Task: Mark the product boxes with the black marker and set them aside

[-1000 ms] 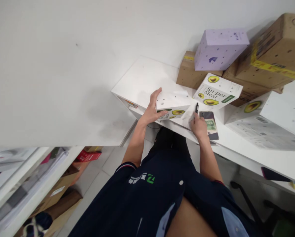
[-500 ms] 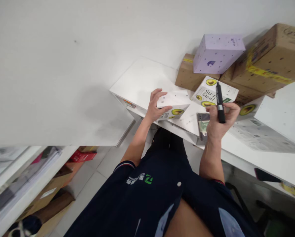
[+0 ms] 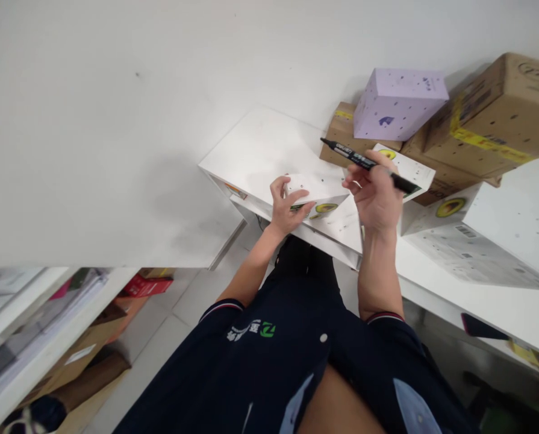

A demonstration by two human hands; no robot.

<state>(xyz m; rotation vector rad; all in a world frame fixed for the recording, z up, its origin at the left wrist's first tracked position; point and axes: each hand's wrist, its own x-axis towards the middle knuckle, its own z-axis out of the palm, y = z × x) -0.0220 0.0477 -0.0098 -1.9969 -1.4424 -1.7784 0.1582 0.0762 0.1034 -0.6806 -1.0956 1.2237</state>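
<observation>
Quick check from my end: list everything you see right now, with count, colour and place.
Small box: 1, white with avocado print, on the desk edge, under the left hand.
Marker: 1, black, lying across the right hand's fingers, above the desk.
Meal box: 1, white with avocado print, behind the right hand.
Large box: 1, white with an avocado picture, right side of the desk.
Purple box: 1, lilac, on top of the cardboard boxes.
Cardboard boxes: at least 2, brown, by the wall.
Desk: 1, white.
Shelves: white, lower left, holding cartons and papers.
Left hand: grips the small box.
Right hand: holds the marker.
</observation>
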